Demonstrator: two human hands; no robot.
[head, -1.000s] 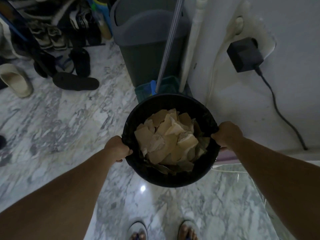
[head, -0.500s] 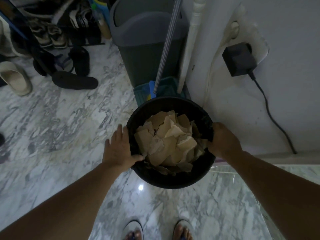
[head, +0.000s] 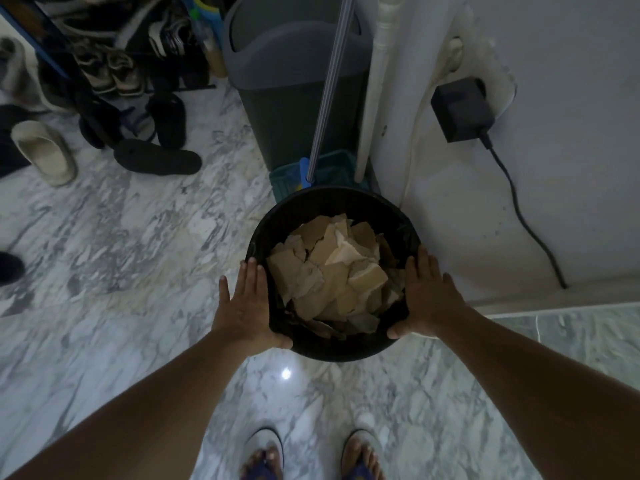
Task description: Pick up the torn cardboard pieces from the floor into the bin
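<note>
A round black bin [head: 294, 216] sits low over the marble floor beside the white wall, filled with several torn brown cardboard pieces [head: 329, 271]. My left hand [head: 247, 303] lies flat against the bin's left side, fingers straight and thumb at the near rim. My right hand [head: 429, 296] mirrors it on the right side, fingers stretched along the wall of the bin. Neither hand curls around the rim. No cardboard shows on the floor around the bin.
Just beyond the bin stand a tall grey bin [head: 287, 81], a metal mop handle [head: 329, 88] and a green basket [head: 287, 178]. A black adapter [head: 460, 112] with its cable hangs on the wall at right. Sandals [head: 156, 161] and shoes crowd the left back. My feet [head: 311, 459] are below.
Both hands gripped the bin's rim a second ago; first the left, then the right, loosened and now lie flat against its sides. The bin has dropped slightly lower.
</note>
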